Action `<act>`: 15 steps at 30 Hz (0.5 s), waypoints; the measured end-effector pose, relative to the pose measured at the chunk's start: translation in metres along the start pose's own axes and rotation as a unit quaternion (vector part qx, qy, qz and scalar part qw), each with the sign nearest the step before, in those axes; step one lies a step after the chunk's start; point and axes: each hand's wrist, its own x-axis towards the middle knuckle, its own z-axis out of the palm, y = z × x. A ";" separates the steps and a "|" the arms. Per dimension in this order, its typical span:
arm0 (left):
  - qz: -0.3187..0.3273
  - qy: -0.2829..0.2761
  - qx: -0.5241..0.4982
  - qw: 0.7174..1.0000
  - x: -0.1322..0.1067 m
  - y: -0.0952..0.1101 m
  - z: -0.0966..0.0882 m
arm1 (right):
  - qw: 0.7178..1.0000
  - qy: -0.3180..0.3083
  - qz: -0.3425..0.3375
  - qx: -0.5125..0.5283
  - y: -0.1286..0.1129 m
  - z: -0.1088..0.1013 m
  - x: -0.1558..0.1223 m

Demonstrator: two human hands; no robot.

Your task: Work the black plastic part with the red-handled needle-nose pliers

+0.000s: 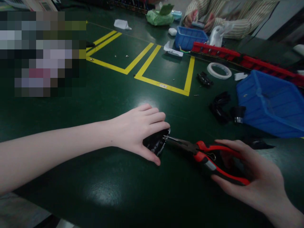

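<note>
Against the dark green tabletop, my left hand (142, 126) grips a black plastic part (155, 142), its fingers over the far side and its thumb along the near side. Much of that part is hidden under the palm. My right hand (256, 174) is wrapped round the red-and-black handles of long-nose pliers (204, 153). The slim jaw tips reach the right edge of the black part. Whether they pinch anything there is too small to tell. A small spring shows between the handles.
Right of my hands stands a large blue bin (273, 104), with black parts (219, 107) beside it. Farther off lie a tape roll (219, 70), a red rack (216, 50) and a smaller blue bin (190, 37). Yellow tape (161, 85) marks the table. Across it, a person in striped sleeves (237, 19) holds something.
</note>
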 end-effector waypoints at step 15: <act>0.015 -0.016 -0.027 0.999 0.000 -0.007 -0.001 | 0.997 0.006 -0.054 -0.050 0.006 0.000 0.000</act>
